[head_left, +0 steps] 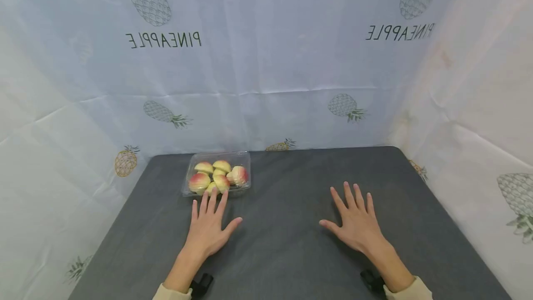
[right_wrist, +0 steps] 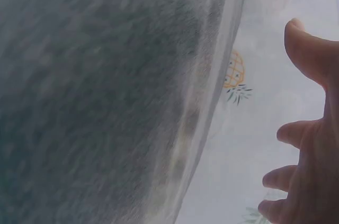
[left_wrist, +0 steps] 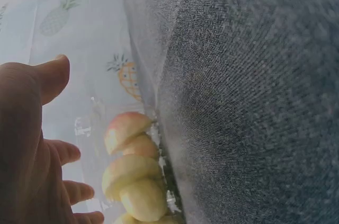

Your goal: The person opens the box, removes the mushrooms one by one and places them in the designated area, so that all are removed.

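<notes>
A clear plastic box (head_left: 245, 161) stands at the back left of the dark table. In it lie several yellow and red fruit pieces (head_left: 199, 181), which look like peaches or apples; the left wrist view shows these fruit pieces (left_wrist: 140, 200) close up. My left hand (head_left: 209, 231) is just in front of the box, fingers spread and straight, holding nothing. Whether its fingertips touch the box I cannot tell. On the right side, my right hand (head_left: 357, 227) is spread too, palm down with nothing in it. The right wrist view shows its thumb and fingers (right_wrist: 291, 131) apart.
A dark grey cloth covers the table (head_left: 287, 253). Behind and at both sides hangs a pale curtain (head_left: 266, 59) printed with pineapples, meeting the table's back edge. Dark wrist straps (head_left: 201, 285) sit at both wrists.
</notes>
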{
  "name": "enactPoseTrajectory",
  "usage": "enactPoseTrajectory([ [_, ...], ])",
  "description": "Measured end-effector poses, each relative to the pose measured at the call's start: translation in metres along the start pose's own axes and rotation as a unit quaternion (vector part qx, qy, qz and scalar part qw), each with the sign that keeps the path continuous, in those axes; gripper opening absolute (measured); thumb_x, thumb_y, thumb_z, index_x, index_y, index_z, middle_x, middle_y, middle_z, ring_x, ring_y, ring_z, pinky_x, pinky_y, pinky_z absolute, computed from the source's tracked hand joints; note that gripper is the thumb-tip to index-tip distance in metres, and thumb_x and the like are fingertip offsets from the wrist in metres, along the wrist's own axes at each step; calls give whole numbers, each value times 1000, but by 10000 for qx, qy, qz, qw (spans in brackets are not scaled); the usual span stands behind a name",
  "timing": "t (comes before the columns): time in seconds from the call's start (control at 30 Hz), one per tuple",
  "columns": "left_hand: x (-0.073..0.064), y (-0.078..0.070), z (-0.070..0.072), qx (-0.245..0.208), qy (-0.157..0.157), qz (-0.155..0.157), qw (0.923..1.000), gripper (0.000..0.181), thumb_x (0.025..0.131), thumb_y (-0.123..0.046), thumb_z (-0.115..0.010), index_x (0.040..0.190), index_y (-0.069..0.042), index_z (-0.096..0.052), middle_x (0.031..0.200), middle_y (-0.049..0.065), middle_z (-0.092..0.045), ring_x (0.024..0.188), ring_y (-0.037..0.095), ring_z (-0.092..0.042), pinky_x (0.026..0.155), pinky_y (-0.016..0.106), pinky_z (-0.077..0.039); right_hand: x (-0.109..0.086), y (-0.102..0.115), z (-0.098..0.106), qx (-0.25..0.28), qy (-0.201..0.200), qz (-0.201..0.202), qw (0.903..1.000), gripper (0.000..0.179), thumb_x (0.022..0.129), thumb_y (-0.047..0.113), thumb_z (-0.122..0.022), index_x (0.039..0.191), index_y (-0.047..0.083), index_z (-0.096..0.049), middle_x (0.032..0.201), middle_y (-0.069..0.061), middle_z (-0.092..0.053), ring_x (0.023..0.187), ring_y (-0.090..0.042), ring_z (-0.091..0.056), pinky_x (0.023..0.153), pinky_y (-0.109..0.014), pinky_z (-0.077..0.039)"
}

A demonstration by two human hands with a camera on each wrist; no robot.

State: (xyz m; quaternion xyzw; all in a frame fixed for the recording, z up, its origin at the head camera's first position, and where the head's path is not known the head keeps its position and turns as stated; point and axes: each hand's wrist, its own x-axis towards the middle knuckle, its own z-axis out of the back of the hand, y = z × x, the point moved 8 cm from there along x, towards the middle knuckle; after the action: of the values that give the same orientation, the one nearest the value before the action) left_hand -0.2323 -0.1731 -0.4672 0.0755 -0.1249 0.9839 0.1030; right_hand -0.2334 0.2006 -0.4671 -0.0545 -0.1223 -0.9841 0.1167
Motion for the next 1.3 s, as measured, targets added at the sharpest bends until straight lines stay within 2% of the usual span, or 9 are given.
enactPoseTrajectory([
  [0.23,-2,2,1,-56,79,30,9999,86,99,-65,-50,162,-12,-27,167,22,-15,153,45,-11,118,68,-6,4,10,-3,62,-10,24,10000,99,90,76,-54,162,13,-28,167,-25,-10,153,-47,-4,118,-68,4],
  [0.5,-4,4,8,-161,-151,-37,9997,78,101,-53,-58,160,-8,-34,165,24,-20,151,46,-18,119,65,-13,7,30,-9,44,-142,176,9997,94,91,74,-55,161,15,-32,166,-24,-18,152,-46,-12,119,-67,-5],
  [0.77,-8,7,13,-234,-487,-189,9984,71,101,-44,-62,155,-3,-41,160,27,-30,147,46,-30,117,63,-25,13,47,-14,308,-114,273,9991,91,92,67,-60,160,13,-34,164,-25,-23,152,-45,-17,119,-67,-12],
  [0.87,-9,9,16,-308,-708,-293,9966,68,101,-40,-64,152,0,-45,157,28,-35,144,46,-34,115,63,-30,16,51,-15,489,-128,288,9983,90,92,62,-65,159,11,-35,162,-27,-27,151,-46,-20,118,-68,-14],
  [1.1,-13,13,25,-335,-1333,-443,9895,58,98,-32,-68,141,4,-56,146,29,-50,133,47,-48,105,64,-41,21,64,-18,724,61,299,9969,86,94,60,-63,159,10,-36,161,-27,-28,150,-46,-22,118,-66,-18],
  [1.3,-13,14,35,-369,-2006,-629,9769,46,95,-26,-72,128,6,-65,130,27,-61,119,45,-58,94,63,-48,27,75,-15,1092,66,210,9938,80,97,57,-62,156,8,-41,158,-26,-35,148,-45,-29,116,-64,-26],
])
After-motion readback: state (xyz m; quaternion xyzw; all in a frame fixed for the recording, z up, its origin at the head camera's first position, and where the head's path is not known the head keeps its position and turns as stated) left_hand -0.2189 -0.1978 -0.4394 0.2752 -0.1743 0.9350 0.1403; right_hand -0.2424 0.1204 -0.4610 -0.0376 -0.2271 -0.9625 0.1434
